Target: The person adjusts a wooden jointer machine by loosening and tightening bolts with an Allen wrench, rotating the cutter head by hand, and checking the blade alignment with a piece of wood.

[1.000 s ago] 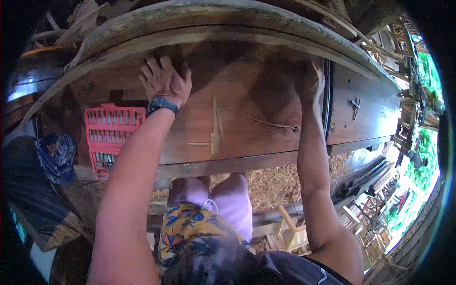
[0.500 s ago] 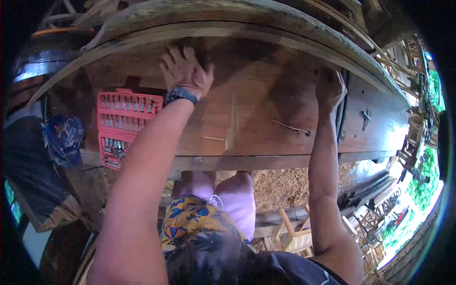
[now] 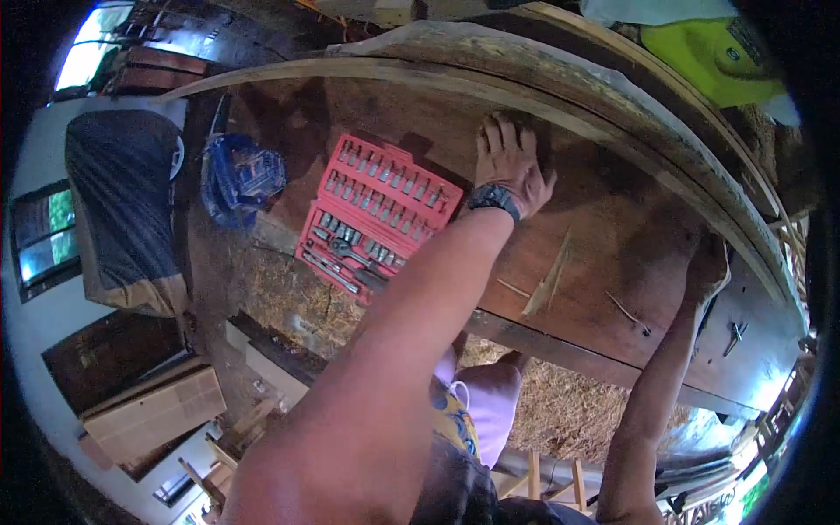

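My left hand [image 3: 510, 166], with a dark watch on the wrist, rests on the brown wooden tabletop [image 3: 604, 262], its fingers stretched out. Left of it lies an open red socket-set case [image 3: 398, 203] with rows of sockets and a ratchet [image 3: 357, 255]. My right hand [image 3: 707, 267] is at the right part of the tabletop, in shadow, with its fingers curled closed. Whatever it may hold is hidden. Just right of it, a small metal T-shaped piece [image 3: 735, 339] lies on the wood. Thin wood slivers [image 3: 549, 278] lie between my arms.
A long curved plank [image 3: 604, 136] borders the far side of the tabletop. At left are a blue plastic bag [image 3: 236, 179] and a dark covered object [image 3: 127, 197]. A yellow-green item [image 3: 709, 57] sits at the upper right. Wood shavings [image 3: 569, 411] cover the ground below.
The view has swung to the left, so the socket case, blue bag and both hands appear farther right. Both hands keep about the same places on the tabletop.
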Demonstrator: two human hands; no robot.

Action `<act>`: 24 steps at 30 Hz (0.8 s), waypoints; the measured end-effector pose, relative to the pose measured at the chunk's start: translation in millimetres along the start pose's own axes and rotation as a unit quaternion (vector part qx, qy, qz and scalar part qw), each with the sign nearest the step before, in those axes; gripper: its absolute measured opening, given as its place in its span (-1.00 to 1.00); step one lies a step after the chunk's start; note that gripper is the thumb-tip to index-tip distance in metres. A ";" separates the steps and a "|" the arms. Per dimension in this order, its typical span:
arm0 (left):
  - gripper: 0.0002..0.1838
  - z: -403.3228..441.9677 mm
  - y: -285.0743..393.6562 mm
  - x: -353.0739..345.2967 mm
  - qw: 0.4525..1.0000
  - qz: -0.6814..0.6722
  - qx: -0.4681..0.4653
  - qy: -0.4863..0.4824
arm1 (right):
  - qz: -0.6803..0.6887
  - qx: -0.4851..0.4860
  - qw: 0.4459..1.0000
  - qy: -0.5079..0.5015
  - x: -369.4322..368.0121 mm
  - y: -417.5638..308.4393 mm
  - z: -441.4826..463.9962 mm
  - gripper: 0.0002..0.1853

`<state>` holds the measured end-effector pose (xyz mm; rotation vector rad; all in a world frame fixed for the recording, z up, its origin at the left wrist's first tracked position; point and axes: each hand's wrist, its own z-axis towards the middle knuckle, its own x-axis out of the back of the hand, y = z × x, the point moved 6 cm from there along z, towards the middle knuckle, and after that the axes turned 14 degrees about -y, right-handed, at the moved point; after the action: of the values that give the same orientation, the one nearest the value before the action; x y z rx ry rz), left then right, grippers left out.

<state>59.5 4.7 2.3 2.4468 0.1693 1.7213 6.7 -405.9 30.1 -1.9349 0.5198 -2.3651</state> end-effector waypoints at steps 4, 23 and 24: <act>-0.13 -2.9 1.5 2.9 1.000 -0.007 -0.012 0.017 | -0.028 0.072 0.997 -0.010 3.2 5.4 2.7 -0.80; -0.17 -3.6 -3.8 4.9 0.996 -0.057 -0.046 0.044 | -0.021 0.061 0.997 -0.030 -4.2 7.2 -5.4 -0.78; -0.17 -3.9 -4.4 5.6 0.996 -0.065 -0.050 0.035 | 0.005 0.060 0.997 -0.052 -4.0 -6.4 -9.5 -0.78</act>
<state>57.6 10.3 7.9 2.2541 0.2403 1.7175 -0.4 -396.7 26.5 -1.9841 0.3722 -2.2182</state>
